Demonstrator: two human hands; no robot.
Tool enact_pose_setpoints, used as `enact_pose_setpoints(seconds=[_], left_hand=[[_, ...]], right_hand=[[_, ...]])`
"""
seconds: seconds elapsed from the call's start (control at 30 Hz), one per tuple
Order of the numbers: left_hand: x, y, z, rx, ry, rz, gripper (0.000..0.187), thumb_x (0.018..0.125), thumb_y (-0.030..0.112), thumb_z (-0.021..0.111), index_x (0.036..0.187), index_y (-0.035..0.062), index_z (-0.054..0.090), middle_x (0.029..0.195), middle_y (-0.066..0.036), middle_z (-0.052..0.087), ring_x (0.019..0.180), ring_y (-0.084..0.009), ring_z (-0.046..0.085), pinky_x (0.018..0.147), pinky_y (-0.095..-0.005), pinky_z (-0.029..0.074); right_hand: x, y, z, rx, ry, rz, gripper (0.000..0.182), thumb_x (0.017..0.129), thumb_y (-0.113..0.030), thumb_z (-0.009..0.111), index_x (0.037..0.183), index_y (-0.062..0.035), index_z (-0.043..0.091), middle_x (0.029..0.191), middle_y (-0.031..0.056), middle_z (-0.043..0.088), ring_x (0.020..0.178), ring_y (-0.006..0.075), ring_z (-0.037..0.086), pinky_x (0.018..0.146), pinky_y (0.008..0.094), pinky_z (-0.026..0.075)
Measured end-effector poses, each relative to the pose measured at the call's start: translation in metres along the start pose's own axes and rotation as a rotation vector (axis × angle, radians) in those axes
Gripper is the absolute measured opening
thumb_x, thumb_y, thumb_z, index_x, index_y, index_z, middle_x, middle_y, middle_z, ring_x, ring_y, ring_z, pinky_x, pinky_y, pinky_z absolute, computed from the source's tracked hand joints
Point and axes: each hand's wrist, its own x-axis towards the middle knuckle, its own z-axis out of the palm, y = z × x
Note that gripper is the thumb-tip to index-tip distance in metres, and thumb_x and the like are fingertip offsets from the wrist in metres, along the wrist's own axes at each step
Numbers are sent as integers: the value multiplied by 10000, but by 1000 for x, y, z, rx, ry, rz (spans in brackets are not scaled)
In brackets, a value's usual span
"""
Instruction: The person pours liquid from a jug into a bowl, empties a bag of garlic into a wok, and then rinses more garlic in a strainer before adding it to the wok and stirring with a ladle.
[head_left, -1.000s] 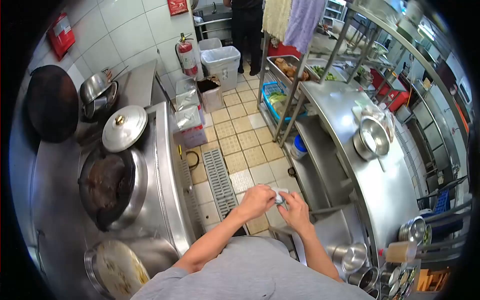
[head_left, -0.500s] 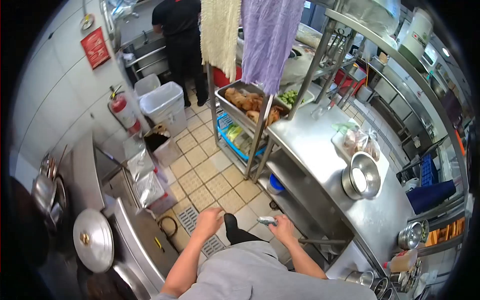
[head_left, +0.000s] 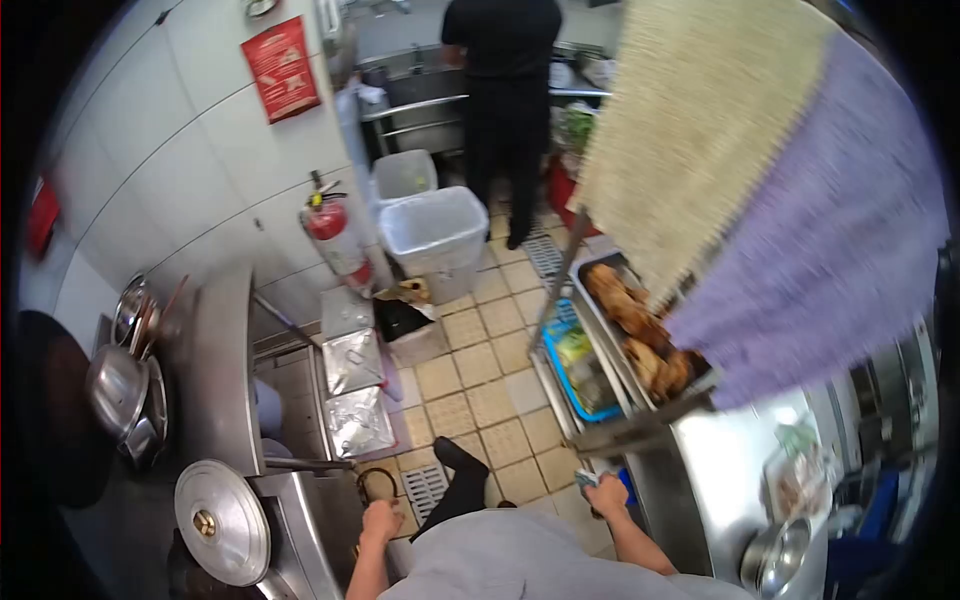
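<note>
My left hand hangs low beside the steel counter, its fingers curled; whether anything is in them is hidden. On the right, my right hand is closed on a small greenish-silver object, too small to name. That hand is near the lower shelf of the steel table. A yellow towel and a purple towel hang large at the upper right. Behind them, a tray holds browned meat, and a blue basket holds greens.
Ahead, a person in dark clothes stands at a sink. White bins, a fire extinguisher, a black-lined box and foil-covered containers line the left. A round lid lies at lower left. Tiled floor runs between.
The view has turned left and moved forward, so the towels look larger and closer. My left hand is lower in view, and my right hand still holds the small object.
</note>
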Motion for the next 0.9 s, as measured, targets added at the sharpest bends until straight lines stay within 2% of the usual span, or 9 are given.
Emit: enact_pose_setpoints(seconds=[0.13, 0.27, 0.43, 0.6, 0.7, 0.77, 0.8, 0.87, 0.9], left_hand=[[51, 1, -27, -52, -122, -142, 415, 756, 236, 690, 1154, 118, 680, 1114, -212, 658, 1091, -356, 609, 956, -423, 474], [111, -4, -77, -165, -80, -210, 430, 753, 228, 681, 1169, 117, 668, 1122, -216, 653, 1094, -356, 607, 965, -412, 470], [161, -27, -115, -241, 106, -275, 401, 750, 228, 665, 1132, 104, 682, 1095, -215, 662, 1061, -359, 620, 952, -409, 476], [179, -50, -97, -347, 229, -431, 315, 740, 202, 659, 1013, 51, 707, 998, -199, 693, 983, -343, 658, 876, -407, 505], [160, -20, -90, -301, 158, -639, 247, 754, 195, 647, 929, 33, 712, 918, -174, 703, 908, -318, 673, 813, -410, 519], [188, -7, -106, -303, 191, -631, 244, 755, 196, 646, 924, 32, 711, 913, -173, 703, 901, -317, 672, 808, -411, 519], [202, -1, -114, -304, 213, -616, 241, 757, 197, 645, 920, 31, 710, 908, -171, 702, 894, -315, 672, 803, -411, 519], [237, 13, -126, -317, 264, -585, 236, 759, 199, 643, 911, 30, 708, 897, -169, 701, 880, -312, 671, 792, -412, 519], [249, 21, -130, -324, 288, -575, 233, 761, 200, 642, 906, 29, 707, 892, -168, 701, 873, -311, 670, 787, -412, 519]], right_hand=[[70, -65, 2, -86, -73, 79, 439, 742, -364, 695, 1038, -40, 666, 1038, 211, 675, 984, 382, 649, 865, 456, 513], [142, -156, -19, -27, -50, 77, 423, 729, -359, 701, 1013, -46, 669, 1030, 213, 678, 990, 379, 646, 859, 456, 512], [232, -254, -27, 45, -2, 44, 384, 715, -348, 715, 980, -75, 665, 1031, 195, 682, 1008, 360, 642, 849, 457, 510], [343, -366, -32, -36, -144, -69, 468, 730, -395, 677, 1065, -67, 681, 1071, 203, 672, 1040, 365, 632, 896, 446, 502], [428, -467, -54, -74, -187, -189, 462, 745, -403, 664, 1036, -45, 684, 1081, 215, 665, 1047, 367, 629, 899, 447, 501], [507, -553, -70, -72, -67, -323, 491, 775, -417, 643, 1084, -35, 653, 1070, 240, 655, 1040, 397, 622, 877, 470, 506], [557, -606, -82, -14, 68, -485, 499, 774, -408, 643, 1109, -38, 637, 1072, 241, 650, 1031, 406, 620, 877, 474, 504], [578, -745, -200, 326, 311, -644, 477, 796, -397, 623, 1078, -13, 636, 1038, 240, 653, 1017, 419, 615, 862, 484, 501], [615, -814, -241, 387, 314, -645, 530, 805, -444, 622, 1116, -16, 627, 1085, 240, 649, 1043, 407, 609, 883, 473, 490]])
